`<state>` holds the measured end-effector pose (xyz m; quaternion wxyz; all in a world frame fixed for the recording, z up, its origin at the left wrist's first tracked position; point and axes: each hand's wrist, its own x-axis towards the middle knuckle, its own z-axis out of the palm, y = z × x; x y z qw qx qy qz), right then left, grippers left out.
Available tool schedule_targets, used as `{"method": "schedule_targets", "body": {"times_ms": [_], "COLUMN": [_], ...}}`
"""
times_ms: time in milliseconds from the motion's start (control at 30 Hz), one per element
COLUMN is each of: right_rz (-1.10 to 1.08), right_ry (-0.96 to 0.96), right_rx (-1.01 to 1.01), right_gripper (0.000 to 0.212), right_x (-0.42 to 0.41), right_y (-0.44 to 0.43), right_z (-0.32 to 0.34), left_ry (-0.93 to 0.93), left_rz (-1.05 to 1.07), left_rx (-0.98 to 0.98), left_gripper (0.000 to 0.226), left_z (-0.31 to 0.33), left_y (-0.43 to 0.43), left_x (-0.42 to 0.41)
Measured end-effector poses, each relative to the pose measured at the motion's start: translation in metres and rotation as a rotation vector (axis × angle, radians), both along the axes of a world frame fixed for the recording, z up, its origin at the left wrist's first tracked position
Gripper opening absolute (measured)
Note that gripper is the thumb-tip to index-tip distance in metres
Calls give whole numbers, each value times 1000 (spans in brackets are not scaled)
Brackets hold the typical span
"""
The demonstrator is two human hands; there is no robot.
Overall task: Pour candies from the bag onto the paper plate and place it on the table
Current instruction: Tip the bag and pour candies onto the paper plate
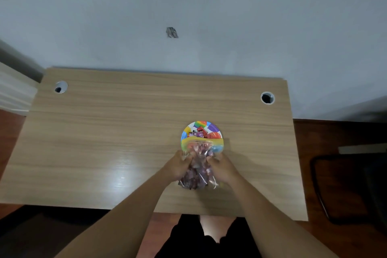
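Note:
A clear plastic bag (199, 170) full of red and purple wrapped candies is held over the near edge of a colourful paper plate (206, 125) on the wooden table (104, 132). My left hand (178, 165) grips the bag's left side and my right hand (222, 166) grips its right side. The bag's open mouth points away from me onto the plate. Several candies (206, 133) lie on the plate's far half. The bag covers the plate's near part.
Two round cable holes sit in the table's far corners, one at the left (60, 87) and one at the right (267, 97). A pale wall rises behind the table. A dark chair (345, 184) stands at the right.

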<state>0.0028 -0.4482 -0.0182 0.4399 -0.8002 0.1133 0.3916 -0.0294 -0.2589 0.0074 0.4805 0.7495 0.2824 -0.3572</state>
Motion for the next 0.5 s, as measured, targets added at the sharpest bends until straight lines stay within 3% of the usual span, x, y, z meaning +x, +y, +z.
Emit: {"method": "schedule_targets", "body": {"times_ms": [67,200,500], "right_rz": [31,68,13], "right_ry": [3,1,-30], "right_rx": [-12,-26,91], "right_gripper": [25,31,31], "right_x": [0,-2,-12], "right_y": [1,-2,-2], "right_z": [0,6,21], "left_ry": [1,6,-49], "left_rz": [4,-16,-35], "left_rx": [-13,-13,-60], "left_gripper": [43,53,49], "left_z": [2,-2,-1], "left_y": [-1,0,-1], "left_x": [-2,-4,-14]}}
